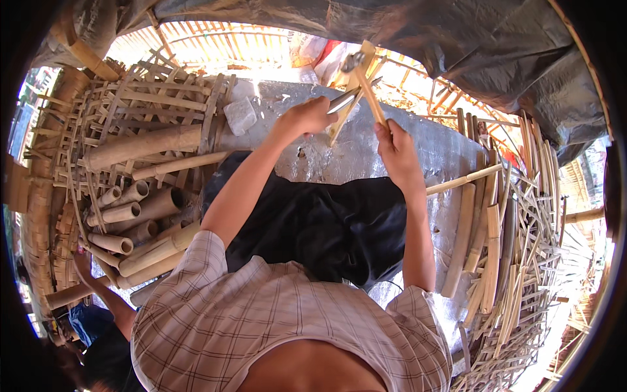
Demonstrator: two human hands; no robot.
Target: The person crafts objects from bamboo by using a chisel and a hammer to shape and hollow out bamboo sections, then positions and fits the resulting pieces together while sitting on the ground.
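My left hand (312, 116) is closed round the near end of a knife (343, 100), whose grey blade slants up to the right. My right hand (398, 153) grips the lower end of a hammer (369, 91) with a pale wooden handle and a grey metal head. The hammer's handle crosses the blade's far part in the picture; whether they touch I cannot tell. A pale bamboo strip (336, 132) slants past the blade, partly hidden behind it and the hammer. Black cloth (313, 222) covers my lap, below both hands.
A grey sheet-like surface (450, 153) lies beyond my lap, with a pale stone block (240, 116) on it. Bamboo tubes (140, 212) and a woven bamboo lattice (140, 104) lie left. Split bamboo pieces (491, 255) crowd the right. Another person's arm (108, 297) shows lower left.
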